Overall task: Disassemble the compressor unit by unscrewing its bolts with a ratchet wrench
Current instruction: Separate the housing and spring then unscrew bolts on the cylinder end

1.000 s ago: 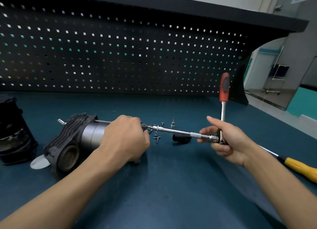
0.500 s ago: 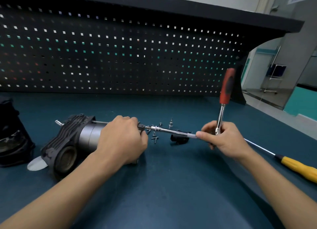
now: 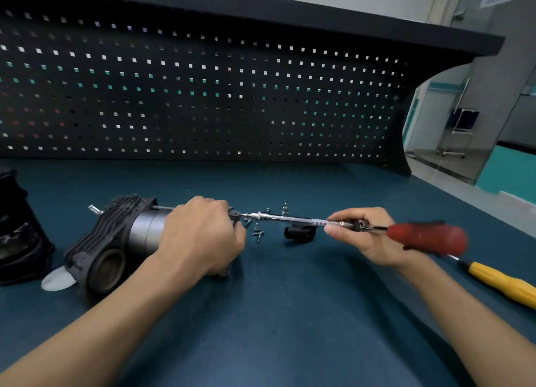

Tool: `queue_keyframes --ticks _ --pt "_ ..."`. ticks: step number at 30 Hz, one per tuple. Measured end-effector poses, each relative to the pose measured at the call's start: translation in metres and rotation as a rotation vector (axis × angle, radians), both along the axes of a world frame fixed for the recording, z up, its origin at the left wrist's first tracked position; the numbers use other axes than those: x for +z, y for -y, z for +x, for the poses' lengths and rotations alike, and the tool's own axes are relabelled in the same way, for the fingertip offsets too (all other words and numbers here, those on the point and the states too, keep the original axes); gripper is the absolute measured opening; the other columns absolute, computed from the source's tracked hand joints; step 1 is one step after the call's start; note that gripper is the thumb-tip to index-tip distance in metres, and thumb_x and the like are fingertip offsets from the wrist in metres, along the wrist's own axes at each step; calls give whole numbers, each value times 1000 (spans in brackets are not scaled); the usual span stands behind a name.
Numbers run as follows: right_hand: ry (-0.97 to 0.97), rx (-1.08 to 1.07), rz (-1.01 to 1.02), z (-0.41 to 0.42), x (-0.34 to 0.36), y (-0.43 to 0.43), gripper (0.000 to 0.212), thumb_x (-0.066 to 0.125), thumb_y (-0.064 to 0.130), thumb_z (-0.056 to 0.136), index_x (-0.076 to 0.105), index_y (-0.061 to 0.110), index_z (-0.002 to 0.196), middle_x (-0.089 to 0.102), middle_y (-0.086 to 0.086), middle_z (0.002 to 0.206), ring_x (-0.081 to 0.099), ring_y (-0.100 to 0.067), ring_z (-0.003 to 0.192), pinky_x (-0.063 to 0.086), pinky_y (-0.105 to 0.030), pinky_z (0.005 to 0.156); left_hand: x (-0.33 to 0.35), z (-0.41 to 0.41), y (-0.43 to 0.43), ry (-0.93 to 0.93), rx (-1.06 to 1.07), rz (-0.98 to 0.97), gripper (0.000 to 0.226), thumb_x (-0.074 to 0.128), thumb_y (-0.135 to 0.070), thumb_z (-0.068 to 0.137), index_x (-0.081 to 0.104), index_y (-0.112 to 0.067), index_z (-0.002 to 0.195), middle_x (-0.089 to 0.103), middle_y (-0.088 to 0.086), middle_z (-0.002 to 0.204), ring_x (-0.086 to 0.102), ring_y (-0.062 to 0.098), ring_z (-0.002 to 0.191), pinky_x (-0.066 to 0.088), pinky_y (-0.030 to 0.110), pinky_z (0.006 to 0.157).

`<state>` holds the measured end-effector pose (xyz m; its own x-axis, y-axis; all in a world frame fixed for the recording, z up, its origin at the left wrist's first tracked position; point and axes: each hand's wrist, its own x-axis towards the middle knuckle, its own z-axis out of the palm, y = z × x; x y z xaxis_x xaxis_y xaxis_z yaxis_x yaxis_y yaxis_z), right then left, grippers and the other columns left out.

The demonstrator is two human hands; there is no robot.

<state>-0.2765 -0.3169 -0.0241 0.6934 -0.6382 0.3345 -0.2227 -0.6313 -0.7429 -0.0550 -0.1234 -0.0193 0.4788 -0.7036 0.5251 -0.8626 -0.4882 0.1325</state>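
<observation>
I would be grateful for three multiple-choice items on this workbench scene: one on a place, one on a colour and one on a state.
1. Where does the yellow-handled screwdriver lie?
A. on the bench top, to the right of the right hand
B. hanging from a hook
C. in a drawer

2. What colour is the handle of the ratchet wrench?
A. blue
B. green
C. red

3. What is the left hand doing?
A. lying flat with straight fingers
B. gripping the compressor unit
C. pinching a loose screw

Answers:
1 A, since its yellow handle rests on the bench at the far right.
2 C, since the blurred handle sticking out past the right hand is red.
3 B, since the fingers curl round the unit's body.
</observation>
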Motion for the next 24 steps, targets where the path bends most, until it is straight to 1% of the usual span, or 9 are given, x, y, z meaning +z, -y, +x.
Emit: queue_keyframes --ticks 2,4,7,9,11,13,20,22,24 --pt "-16 -21 148 1 0 0 60 73 73 69 76 14 81 63 6 64 47 -10 52 35 -17 49 -1 1 1 26 7 0 31 45 -47 84 42 -22 66 37 -9 64 44 23 72 31 33 59" --pt "-8 -85 381 2 1 -2 88 67 86 59 73 3 87 55 -6 60 36 -15 44 27 -21 40 -2 3 2 42 12 2 32 45 -48 83 44 -22 65 38 -8 63 46 25 70 31 33 58" --pt "-63 -145 654 4 8 -4 97 59 90 53 76 3 93 49 -9 52 25 -14 34 18 -19 37 -2 4 4 46 22 -3 32 45 -49 82 45 -21 65 42 -6 64 49 27 69 30 33 56" --pt "-104 -104 764 3 12 -5 93 55 86 65 76 -1 92 42 -7 50 20 -13 33 15 -19 39 -2 4 4 48 22 -10 33 45 -48 82 44 -21 64 43 -5 65 50 28 68 30 33 55" --pt "-146 -71 841 1 15 -6 82 49 79 81 77 2 84 36 -4 49 17 -12 34 15 -20 39 -2 4 4 51 21 -12 33 45 -48 81 44 -21 64 44 -5 64 51 28 68 29 33 55" --pt "-175 -37 914 -1 18 -7 75 44 71 90 77 5 77 31 -1 48 16 -10 33 15 -19 39 -3 4 3 44 19 -16 32 45 -48 81 45 -21 64 44 -5 64 51 27 68 29 33 54" --pt "-134 29 1163 -3 26 -7 64 48 60 92 77 4 78 26 6 42 16 -6 28 17 -19 35 -4 5 4 58 28 -16 33 45 -49 81 47 -21 64 45 -6 62 49 26 65 25 32 50" --pt "-101 27 1188 -3 25 -7 58 51 57 92 74 7 75 25 7 41 16 -6 28 17 -19 34 -3 4 3 57 28 -18 33 46 -49 81 47 -21 63 45 -6 63 49 25 65 25 32 50" --pt "-56 13 1149 -1 23 -7 44 56 54 91 64 16 69 25 7 41 16 -6 29 15 -19 34 -2 3 3 47 30 -20 33 47 -48 81 48 -20 64 46 -6 63 49 26 66 27 32 52"
